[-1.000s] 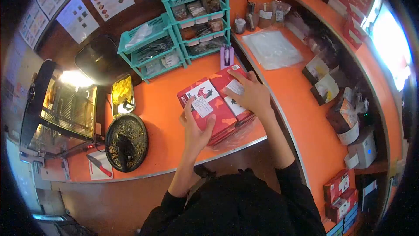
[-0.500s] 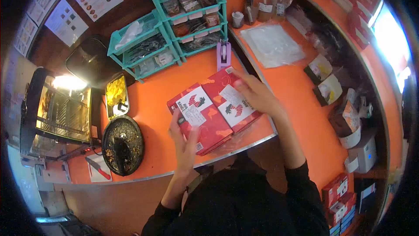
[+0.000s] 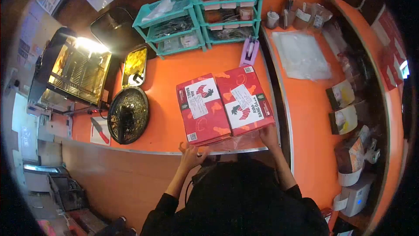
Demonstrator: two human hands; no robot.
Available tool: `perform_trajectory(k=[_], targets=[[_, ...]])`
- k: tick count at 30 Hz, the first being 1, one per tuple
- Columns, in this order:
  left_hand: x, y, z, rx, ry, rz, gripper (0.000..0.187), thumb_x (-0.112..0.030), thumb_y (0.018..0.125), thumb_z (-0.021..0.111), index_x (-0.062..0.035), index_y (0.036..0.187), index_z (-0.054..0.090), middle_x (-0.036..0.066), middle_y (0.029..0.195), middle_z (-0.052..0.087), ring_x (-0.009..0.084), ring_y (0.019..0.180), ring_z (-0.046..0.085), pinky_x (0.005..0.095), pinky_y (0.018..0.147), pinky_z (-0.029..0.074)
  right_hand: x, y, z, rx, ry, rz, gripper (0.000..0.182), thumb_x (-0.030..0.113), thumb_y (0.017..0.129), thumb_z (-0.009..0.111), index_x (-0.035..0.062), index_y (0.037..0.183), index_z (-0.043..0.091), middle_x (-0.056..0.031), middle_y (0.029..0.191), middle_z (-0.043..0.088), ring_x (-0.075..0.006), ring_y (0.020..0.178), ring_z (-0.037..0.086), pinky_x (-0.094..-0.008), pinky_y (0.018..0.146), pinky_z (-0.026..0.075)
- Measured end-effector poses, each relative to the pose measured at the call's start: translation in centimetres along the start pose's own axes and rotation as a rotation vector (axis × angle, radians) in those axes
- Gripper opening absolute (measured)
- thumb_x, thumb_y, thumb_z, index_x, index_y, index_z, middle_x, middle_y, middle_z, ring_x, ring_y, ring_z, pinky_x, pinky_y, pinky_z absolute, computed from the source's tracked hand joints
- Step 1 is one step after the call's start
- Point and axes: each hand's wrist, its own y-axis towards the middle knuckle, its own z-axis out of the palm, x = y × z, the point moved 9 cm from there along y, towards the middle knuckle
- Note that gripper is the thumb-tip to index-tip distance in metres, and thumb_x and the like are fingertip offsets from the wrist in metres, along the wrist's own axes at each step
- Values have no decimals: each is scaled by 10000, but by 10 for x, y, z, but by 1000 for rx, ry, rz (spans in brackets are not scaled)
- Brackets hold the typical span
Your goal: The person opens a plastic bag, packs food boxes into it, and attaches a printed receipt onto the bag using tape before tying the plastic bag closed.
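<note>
Two red boxes with white labels lie side by side on the orange counter: a left box (image 3: 209,127) and a right box (image 3: 255,118). Clear plastic (image 3: 238,143) shows under their near edges. At the counter's front edge, by the near left corner of the left box, is my left hand (image 3: 191,156), its fingers curled at the plastic's side; what they may hold is too small to make out. My right hand (image 3: 269,136) is at the near right corner of the right box, fingers partly hidden at the box's edge.
A stone mortar (image 3: 128,114), a knife (image 3: 101,132) and a tray of yellow food (image 3: 135,65) stand left, beside a lit display case (image 3: 78,70). Behind are green racks (image 3: 174,26) and a purple tape dispenser (image 3: 249,53). Plastic bags (image 3: 301,56) lie on the right counter.
Both hands have moved off the tops of the boxes to their near edges. The boxes now lie straighter, and the view has shifted.
</note>
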Motion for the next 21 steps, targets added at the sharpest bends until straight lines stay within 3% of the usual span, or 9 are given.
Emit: perform_trajectory(k=[4,6,9,13,15,19,21], targets=[[-7,-1,-18,-77,-24,36,194,-285,759,671,-115,850,663,50,791,642,227,876,587,518,950,155,22,-1,-16,-50,-10,-69,338,-52,761,483,-13,1095,445,-278,974,551,-476,846,552,-469,702,482],[-13,-1,-18,6,-77,81,182,-276,750,681,-114,826,651,46,812,644,241,947,558,504,930,160,11,-2,-13,14,-44,76,230,-1,747,543,-19,976,550,-261,934,585,-466,899,544,-501,740,458],[-16,5,-33,-36,-171,95,186,-287,762,663,-112,824,647,44,836,645,278,1018,528,512,937,149,2,-1,-3,132,-157,12,223,1,755,530,-11,977,549,-265,931,582,-465,896,544,-512,733,457],[-3,4,-27,-53,-55,2,190,-310,780,639,-130,839,656,51,851,645,297,1040,524,512,946,139,2,0,-4,101,-273,34,206,8,763,521,-8,965,559,-265,910,583,-458,863,556,-520,717,464],[-1,-1,-10,59,51,-8,201,-324,798,616,-138,857,665,61,855,646,308,1062,518,523,950,136,13,3,-4,167,-346,20,99,34,749,542,-59,763,569,-266,918,567,-436,746,601,-505,657,504],[-3,-3,-3,60,3,2,207,-316,819,604,-130,883,671,72,871,648,313,1067,517,538,947,140,17,1,-8,209,-395,63,109,45,751,540,-49,799,568,-259,878,584,-424,769,607,-502,656,509],[-2,-2,-8,32,-24,69,225,-327,838,592,-128,898,680,80,838,649,321,1071,511,539,946,157,24,-1,-11,149,-395,-37,131,63,760,537,-23,854,570,-248,899,586,-415,772,610,-497,659,513]])
